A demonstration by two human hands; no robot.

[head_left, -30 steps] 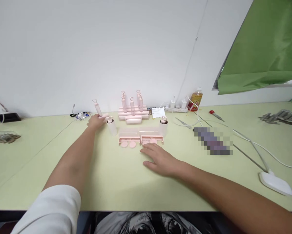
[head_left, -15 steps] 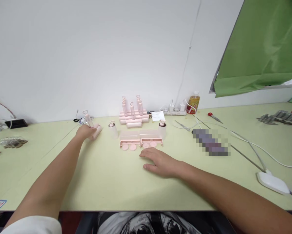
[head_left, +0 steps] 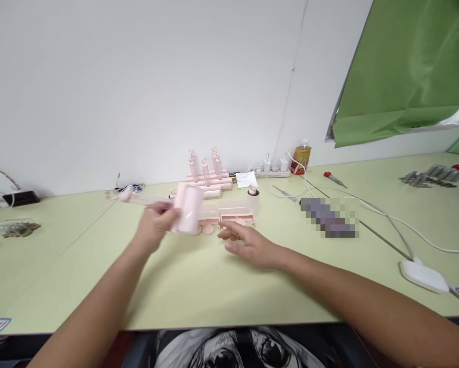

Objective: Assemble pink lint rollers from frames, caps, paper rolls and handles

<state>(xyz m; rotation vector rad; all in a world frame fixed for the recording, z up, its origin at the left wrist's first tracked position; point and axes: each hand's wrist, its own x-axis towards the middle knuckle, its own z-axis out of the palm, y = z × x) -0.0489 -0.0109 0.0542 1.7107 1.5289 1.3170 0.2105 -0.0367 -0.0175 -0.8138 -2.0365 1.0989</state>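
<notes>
My left hand (head_left: 156, 225) is raised over the table, fingers wrapped round a pale pink cylinder (head_left: 189, 208). A clear tube (head_left: 147, 199) with a pink end sticks out leftward from the same hand, blurred by motion. My right hand (head_left: 254, 248) hovers open, fingers apart, just in front of two pink trays (head_left: 237, 219) with clear lids (head_left: 233, 207). Flat pink discs (head_left: 208, 229) lie by the trays. A pale cup (head_left: 253, 202) with a pink top piece stands at their right. The held cylinder hides part of the left tray.
Behind are upright clear tubes (head_left: 205, 174) with heart-shaped tops and stacked pink cases (head_left: 225, 187). A power strip (head_left: 277, 174), a drink bottle (head_left: 301, 158), tweezers (head_left: 284, 193) and a red-handled screwdriver (head_left: 335, 179) lie rightward. Cables cross toward a white box (head_left: 424, 276).
My left hand has lifted the pink cylinder and clear tube from the table's left and carried them right, in front of the cases. My right hand stays nearly in place.
</notes>
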